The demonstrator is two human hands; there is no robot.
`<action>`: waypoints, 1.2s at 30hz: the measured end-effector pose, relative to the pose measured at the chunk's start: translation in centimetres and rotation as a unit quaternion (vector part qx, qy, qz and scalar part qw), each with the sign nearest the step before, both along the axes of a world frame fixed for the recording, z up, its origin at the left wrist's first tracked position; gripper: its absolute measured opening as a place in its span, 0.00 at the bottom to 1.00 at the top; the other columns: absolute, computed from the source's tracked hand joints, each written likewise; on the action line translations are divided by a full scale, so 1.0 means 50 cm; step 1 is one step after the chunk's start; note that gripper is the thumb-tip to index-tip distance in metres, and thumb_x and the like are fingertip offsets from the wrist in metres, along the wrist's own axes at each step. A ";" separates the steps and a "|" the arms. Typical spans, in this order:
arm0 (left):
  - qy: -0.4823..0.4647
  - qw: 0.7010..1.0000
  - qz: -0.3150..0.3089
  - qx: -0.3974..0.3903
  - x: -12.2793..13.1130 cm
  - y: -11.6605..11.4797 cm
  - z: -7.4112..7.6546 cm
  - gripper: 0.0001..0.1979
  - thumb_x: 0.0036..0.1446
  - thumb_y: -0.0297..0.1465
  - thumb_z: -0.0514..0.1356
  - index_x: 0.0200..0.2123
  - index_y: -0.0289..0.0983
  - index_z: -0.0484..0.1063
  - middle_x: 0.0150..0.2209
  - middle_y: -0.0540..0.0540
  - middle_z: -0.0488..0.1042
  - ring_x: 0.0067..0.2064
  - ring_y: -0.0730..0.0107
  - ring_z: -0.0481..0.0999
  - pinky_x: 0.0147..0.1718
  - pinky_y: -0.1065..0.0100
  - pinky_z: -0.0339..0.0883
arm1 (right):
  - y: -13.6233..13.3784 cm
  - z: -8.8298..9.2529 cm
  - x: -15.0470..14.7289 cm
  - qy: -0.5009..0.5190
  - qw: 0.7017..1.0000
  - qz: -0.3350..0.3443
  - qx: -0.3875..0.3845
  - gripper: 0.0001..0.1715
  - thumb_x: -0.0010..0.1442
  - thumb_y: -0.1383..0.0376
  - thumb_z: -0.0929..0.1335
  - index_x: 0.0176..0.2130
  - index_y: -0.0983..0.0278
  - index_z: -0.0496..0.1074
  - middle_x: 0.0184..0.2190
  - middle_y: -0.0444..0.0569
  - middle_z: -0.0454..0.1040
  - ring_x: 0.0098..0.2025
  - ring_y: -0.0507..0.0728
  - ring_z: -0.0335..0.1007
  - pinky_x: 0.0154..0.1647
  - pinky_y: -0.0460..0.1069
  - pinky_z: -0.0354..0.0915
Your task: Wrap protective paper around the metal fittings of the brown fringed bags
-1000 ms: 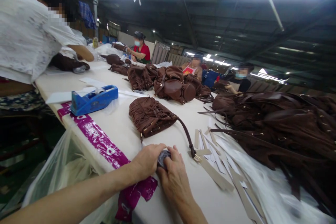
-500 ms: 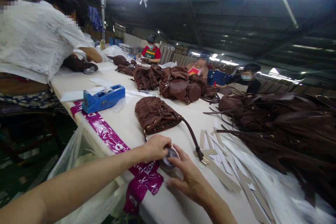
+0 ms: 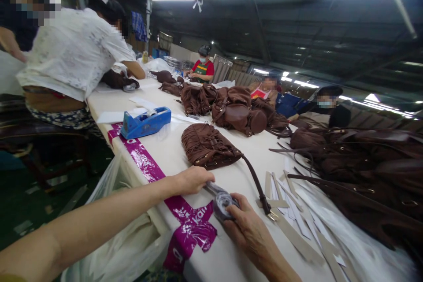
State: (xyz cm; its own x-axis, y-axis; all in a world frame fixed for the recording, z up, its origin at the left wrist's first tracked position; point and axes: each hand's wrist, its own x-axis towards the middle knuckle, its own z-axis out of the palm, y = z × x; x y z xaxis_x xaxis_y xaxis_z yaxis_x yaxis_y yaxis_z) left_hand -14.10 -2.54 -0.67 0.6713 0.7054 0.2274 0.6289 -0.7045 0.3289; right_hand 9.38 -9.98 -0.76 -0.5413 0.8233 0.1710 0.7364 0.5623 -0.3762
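Note:
My left hand (image 3: pixel 194 179) is closed on the free end of a roll of greyish, see-through strip (image 3: pixel 222 200). At the roll's side, my right hand (image 3: pixel 246 224) curls its fingers and thumb around it. A short length of strip stretches between the hands, above the table's near edge. Just beyond them a dark brown fringed bag (image 3: pixel 211 145) lies on the white table (image 3: pixel 172 154). Its strap (image 3: pixel 254 178) trails right and ends in a gold buckle (image 3: pixel 272 215). What the left fingertips pinch is partly hidden.
A blue tape dispenser (image 3: pixel 145 122) stands left, beside purple printed tape (image 3: pixel 145 161) along the table edge. Cardboard strips (image 3: pixel 299 240) and a large brown bag pile (image 3: pixel 360 172) lie right. More brown bags (image 3: pixel 239 110) sit farther back. A co-worker in white (image 3: pixel 76 50) leans over the table.
My hands have moved apart, drawing a length of strip out of the roll. My right hand has closed around the roll. The whole view has shifted, so the surroundings appear farther right.

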 end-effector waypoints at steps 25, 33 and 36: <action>0.095 0.994 0.033 -0.047 0.084 -0.020 0.057 0.13 0.52 0.26 0.56 0.39 0.40 0.77 0.38 0.44 0.79 0.41 0.61 0.76 0.38 0.68 0.67 | -0.022 -0.049 -0.033 0.037 0.988 -0.131 0.072 0.07 0.56 0.69 0.65 0.37 0.61 0.69 0.49 0.55 0.64 0.47 0.61 0.66 0.48 0.54 0.65; 0.131 0.984 0.117 -0.026 0.128 -0.038 0.068 0.13 0.52 0.32 0.56 0.36 0.36 0.79 0.37 0.38 0.79 0.41 0.55 0.78 0.38 0.63 0.71 | -0.034 -0.027 -0.087 -0.016 0.968 -0.237 0.078 0.07 0.58 0.66 0.65 0.39 0.62 0.72 0.44 0.56 0.67 0.42 0.62 0.66 0.44 0.56 0.63; 0.150 0.981 0.124 -0.011 0.148 -0.047 0.068 0.15 0.51 0.32 0.56 0.36 0.30 0.78 0.38 0.31 0.77 0.41 0.48 0.77 0.38 0.57 0.72 | -0.033 -0.021 -0.074 0.010 0.973 -0.221 0.058 0.07 0.56 0.66 0.66 0.37 0.61 0.73 0.42 0.56 0.67 0.41 0.62 0.66 0.43 0.55 0.63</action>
State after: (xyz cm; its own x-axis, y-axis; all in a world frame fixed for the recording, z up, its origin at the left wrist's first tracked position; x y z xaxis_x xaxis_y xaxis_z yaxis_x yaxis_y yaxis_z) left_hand -6.71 -4.91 2.74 0.5130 0.8579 0.0293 0.8507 -0.5126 0.1164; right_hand 5.67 -11.61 -1.80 -0.1339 0.9495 0.2837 0.9091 0.2317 -0.3463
